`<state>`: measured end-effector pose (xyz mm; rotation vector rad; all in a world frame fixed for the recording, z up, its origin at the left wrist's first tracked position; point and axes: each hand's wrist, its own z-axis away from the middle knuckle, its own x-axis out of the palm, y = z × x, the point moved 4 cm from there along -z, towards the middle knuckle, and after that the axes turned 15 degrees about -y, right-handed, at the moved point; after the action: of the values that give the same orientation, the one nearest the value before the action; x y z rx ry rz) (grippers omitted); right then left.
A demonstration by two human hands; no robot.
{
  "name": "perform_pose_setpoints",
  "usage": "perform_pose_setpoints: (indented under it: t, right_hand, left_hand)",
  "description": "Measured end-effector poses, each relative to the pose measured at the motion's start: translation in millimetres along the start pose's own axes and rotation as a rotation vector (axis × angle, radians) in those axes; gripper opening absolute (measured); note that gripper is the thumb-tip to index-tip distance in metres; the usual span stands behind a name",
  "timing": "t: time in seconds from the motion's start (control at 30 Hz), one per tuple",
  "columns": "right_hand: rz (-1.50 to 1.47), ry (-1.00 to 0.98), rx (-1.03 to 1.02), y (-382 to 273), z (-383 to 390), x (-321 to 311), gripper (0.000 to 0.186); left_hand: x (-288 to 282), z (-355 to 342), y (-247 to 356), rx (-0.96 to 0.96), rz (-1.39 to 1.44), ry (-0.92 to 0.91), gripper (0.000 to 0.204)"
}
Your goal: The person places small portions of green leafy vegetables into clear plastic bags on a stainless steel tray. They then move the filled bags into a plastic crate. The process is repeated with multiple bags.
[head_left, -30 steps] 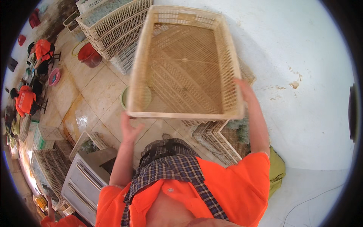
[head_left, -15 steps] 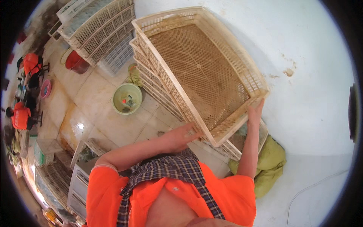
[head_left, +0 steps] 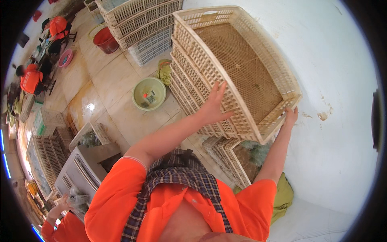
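A stack of cream plastic crates (head_left: 201, 86) stands against the white wall, its top crate (head_left: 242, 60) showing a brown-stained mesh floor. My left hand (head_left: 215, 108) lies against the lattice long side of the top crate, fingers spread and stretched out. At the near right corner my right hand (head_left: 291, 117) has its fingers bent over the rim; its palm is partly hidden. Lower down, between my forearms, another cream crate (head_left: 238, 161) holds greyish-green contents (head_left: 256, 152) that look wrapped in clear plastic.
More crates (head_left: 141, 20) are stacked at the back beside a red bucket (head_left: 106, 40). A pale green basin (head_left: 148, 93) sits on the tiled floor. A white cabinet-like box (head_left: 82, 165) is at left. Two people (head_left: 31, 78) sit far left; another person's hand (head_left: 60, 206) is near a plastic bag.
My left hand has shifted from the top crate's near corner onto its side, fingers spreading. The top crate now sits more in line with the stack. A person's arm has appeared at lower left.
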<state>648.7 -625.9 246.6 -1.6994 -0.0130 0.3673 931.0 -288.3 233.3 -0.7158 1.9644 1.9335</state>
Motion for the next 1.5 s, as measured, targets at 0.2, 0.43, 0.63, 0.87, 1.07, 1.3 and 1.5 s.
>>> perform_pose_setpoints:
  t: [0.2, 0.43, 0.63, 0.87, 1.07, 1.3, 1.5]
  right_hand:
    - [0.002, -0.033, 0.006, 13.9, -84.8, 4.7, 0.069]
    - [0.089, -0.171, 0.059, 146.2, 12.0, 64.2, 0.044]
    - [1.098, -1.338, -0.05, 267.3, 232.9, 267.9, 0.036]
    - [1.028, -1.689, -0.584, 165.2, 272.9, 561.2, 0.023]
    - [0.596, -2.047, -0.598, 64.2, 477.0, 666.8, 0.024]
    - [0.159, -2.536, -0.805, 9.1, 851.0, 564.8, 0.027]
    - [0.133, -2.411, -0.667, 15.1, 967.4, 573.3, 0.036]
  left_hand:
    - [-6.5, -58.2, -19.0, 0.078, 0.082, -0.012, 0.113]
    - [-25.6, 16.1, -95.0, 0.104, 0.118, 0.067, 0.072]
    - [22.1, 193.1, -227.8, -0.39, 0.375, 0.508, 0.045]
    - [108.3, 457.4, -229.1, -0.876, 0.634, 1.487, 0.029]
    - [216.1, 641.1, -157.0, -0.797, 0.806, 2.358, 0.03]
    - [205.6, 725.9, -183.2, -0.159, 1.01, 2.776, 0.032]
    - [163.3, 754.3, -198.5, -0.238, 1.14, 3.06, 0.014]
